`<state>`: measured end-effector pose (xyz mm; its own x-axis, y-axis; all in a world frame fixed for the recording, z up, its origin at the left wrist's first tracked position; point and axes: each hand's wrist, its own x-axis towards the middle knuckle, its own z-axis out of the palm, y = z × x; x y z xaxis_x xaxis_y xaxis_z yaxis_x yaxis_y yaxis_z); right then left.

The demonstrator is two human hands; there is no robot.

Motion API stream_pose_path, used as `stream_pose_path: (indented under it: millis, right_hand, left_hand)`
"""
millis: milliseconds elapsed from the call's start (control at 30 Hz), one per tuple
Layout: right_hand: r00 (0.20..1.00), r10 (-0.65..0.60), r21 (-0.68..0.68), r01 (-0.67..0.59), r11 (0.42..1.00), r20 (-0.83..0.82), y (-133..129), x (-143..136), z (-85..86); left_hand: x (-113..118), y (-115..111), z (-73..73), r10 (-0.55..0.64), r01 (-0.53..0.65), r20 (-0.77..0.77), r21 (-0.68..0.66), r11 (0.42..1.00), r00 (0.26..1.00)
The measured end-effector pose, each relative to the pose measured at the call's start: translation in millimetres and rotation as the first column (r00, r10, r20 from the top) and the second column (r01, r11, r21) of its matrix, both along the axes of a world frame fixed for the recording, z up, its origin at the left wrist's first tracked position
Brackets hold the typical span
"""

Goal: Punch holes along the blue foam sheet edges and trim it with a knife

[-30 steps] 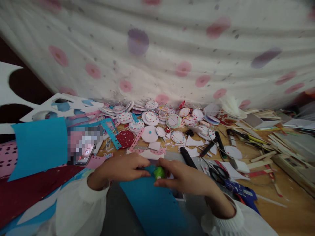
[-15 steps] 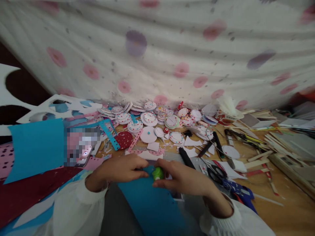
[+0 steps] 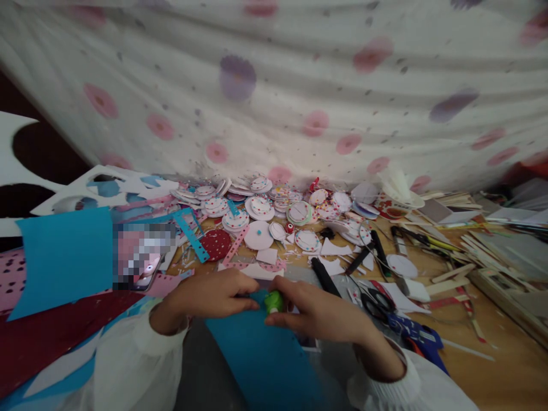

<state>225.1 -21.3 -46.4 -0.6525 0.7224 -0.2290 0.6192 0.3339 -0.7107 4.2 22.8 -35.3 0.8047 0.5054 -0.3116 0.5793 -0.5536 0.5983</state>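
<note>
A sheet of blue card (image 3: 268,348) hangs down in front of me, its far edge between my two hands. My left hand (image 3: 218,292) pinches the card's upper left corner between thumb and fingers. In my right hand (image 3: 317,311) is a small green craft punch (image 3: 274,301), gripped between thumb and fingers at the card's far edge. Whether the card's edge sits inside the punch is hidden by my fingers. Blue strips with punched holes (image 3: 192,235) and a pink punched strip (image 3: 235,248) lie beyond my left hand.
Layered white paper discs with coloured dots (image 3: 259,208) crowd the back. At right lie scissors (image 3: 374,302), a blue glue gun (image 3: 415,337), black-handled tools (image 3: 325,277) and wooden sticks (image 3: 454,274). A phone (image 3: 149,271) and another blue sheet (image 3: 64,262) lie left.
</note>
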Motion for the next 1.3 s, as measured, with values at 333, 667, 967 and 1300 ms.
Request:
stream_pose_path:
  millis: [333,667,967,1300]
  right_hand:
    - [1.0,0.002,-0.001,-0.002,1.0,-0.007,-0.5,0.3,-1.4]
    - [1.0,0.005,0.001,-0.005,1.0,-0.01,0.1,0.0,-2.9]
    - [1.0,-0.009,0.003,0.009,1.0,-0.02,-0.7,-0.3,-1.1]
    - [1.0,0.01,0.02,-0.009,1.0,-0.022,-0.4,1.2,-5.2]
  left_hand:
    - [-0.1,-0.3,0.9,-0.006,0.006,-0.022,0.007,1.0,1.0]
    - [-1.6,-0.1,-0.5,-0.005,0.005,-0.008,-0.008,1.0,1.0]
    - [-0.5,-0.7,1.4,-0.008,0.008,-0.017,0.014,1.0,1.0]
    - [-2.9,-0.5,4.4,0.0,0.004,-0.058,0.055,0.998,0.998]
